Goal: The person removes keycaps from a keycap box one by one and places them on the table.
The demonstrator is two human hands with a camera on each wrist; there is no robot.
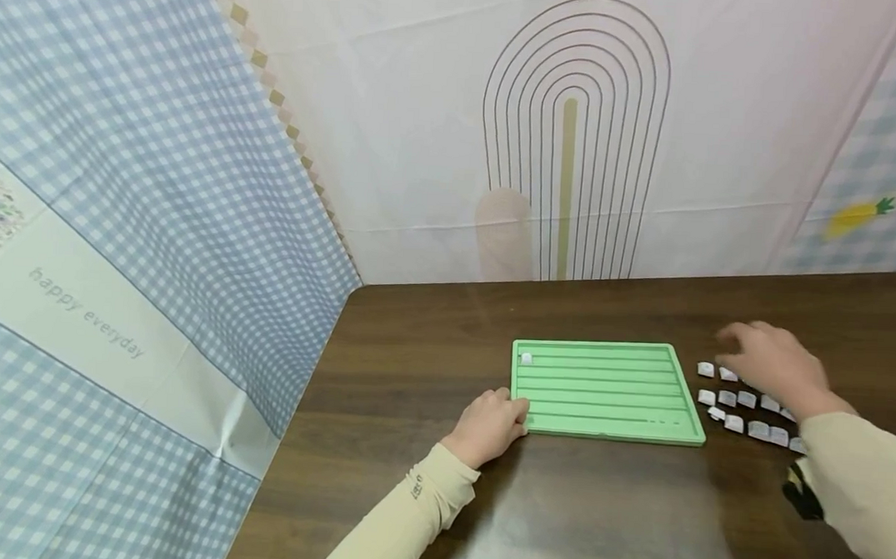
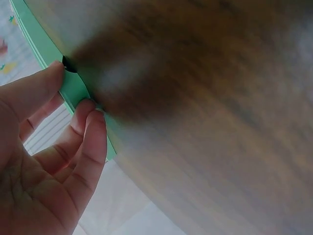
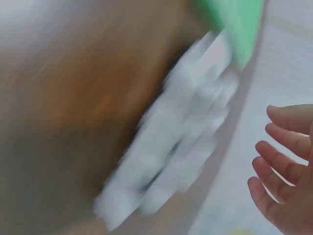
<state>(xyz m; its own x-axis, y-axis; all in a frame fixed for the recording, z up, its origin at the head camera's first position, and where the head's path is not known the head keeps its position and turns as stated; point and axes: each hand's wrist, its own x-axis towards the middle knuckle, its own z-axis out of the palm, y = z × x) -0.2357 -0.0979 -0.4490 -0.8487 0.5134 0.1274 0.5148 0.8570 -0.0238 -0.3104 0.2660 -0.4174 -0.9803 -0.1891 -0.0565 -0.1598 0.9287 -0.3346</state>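
A green tray (image 1: 601,392) with raised parallel ridges lies flat on the table. My left hand (image 1: 489,423) grips its near left corner, and in the left wrist view the thumb and curled fingers (image 2: 93,142) hold the tray's edge (image 2: 41,44). One small white keycap-like piece (image 1: 526,360) sits in the tray's far left corner. Right of the tray, more such white pieces (image 1: 746,399) lie in rough rows. Over the farthest row hovers my right hand (image 1: 775,360), partly hiding it. The right wrist view shows that hand's fingers (image 3: 269,161) spread, with nothing held; the pieces are blurred there.
The brown wooden table (image 1: 415,353) meets a white patterned cloth (image 1: 424,145) at its back edge. A blue checked cloth (image 1: 161,134) hangs along the left. Beside the right sleeve is a small black object (image 1: 802,493), partly covered by it.
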